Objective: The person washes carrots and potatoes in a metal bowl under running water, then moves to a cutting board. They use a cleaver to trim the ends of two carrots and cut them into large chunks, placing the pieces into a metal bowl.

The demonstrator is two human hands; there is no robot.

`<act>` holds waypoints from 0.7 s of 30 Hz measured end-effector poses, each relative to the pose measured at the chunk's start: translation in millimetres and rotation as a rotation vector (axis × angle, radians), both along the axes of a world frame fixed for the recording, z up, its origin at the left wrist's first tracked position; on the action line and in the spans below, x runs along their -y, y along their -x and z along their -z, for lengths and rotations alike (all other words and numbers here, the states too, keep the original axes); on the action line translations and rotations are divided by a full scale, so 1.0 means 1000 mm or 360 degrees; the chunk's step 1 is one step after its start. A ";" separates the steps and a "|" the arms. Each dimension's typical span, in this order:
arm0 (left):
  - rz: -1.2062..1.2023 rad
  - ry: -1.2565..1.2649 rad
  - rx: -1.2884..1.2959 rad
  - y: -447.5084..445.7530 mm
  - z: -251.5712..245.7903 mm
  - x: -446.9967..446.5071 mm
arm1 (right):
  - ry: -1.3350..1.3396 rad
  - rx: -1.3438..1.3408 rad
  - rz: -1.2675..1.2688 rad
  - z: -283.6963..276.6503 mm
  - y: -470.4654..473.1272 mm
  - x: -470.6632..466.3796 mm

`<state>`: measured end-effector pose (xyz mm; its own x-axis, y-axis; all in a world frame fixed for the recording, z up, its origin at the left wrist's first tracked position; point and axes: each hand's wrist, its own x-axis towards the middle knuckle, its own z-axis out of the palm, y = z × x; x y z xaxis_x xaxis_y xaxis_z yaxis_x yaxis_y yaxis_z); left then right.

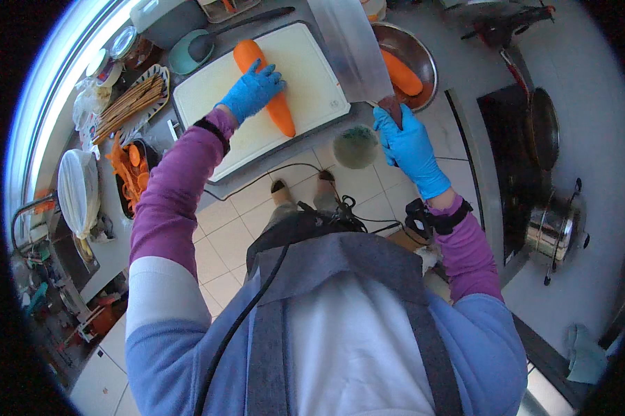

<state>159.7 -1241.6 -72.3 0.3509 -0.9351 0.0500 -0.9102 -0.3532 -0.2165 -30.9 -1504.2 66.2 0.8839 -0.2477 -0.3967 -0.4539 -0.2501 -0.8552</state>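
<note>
A whole peeled carrot (280, 114) lies on the white cutting board (312, 67), its thick end toward the board's far edge. My left hand (251, 92), in a blue glove, is over its middle, with the fingers across it, hiding that part. My right hand (410, 148), also gloved in blue, grips the dark handle of a cleaver (353, 54). The cleaver's broad blade is raised to the right of the carrot and covers part of a metal bowl (431, 57). Inside that bowl is another peeled carrot (402, 74).
Left of the board, a black container (120, 195) holds carrot peels and round slices (134, 155). Wooden chopsticks (130, 106) lie on a patterned tray near several jars. A teal dish (179, 58) bears a black utensil. On the right stand a frying pan (545, 127) and a metal pot (551, 229).
</note>
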 end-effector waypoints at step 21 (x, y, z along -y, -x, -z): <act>-0.0999 0.0135 -0.0833 0.050 -0.008 0.006 | 0.0705 -0.0038 -0.0453 0.076 -0.008 0.004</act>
<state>109.3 -1247.5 -64.0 0.8049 -0.5573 -0.2037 -0.5134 -0.8262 0.2319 -23.4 -1508.5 -9.6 0.9327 -0.1475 -0.3290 -0.3331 -0.7018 -0.6297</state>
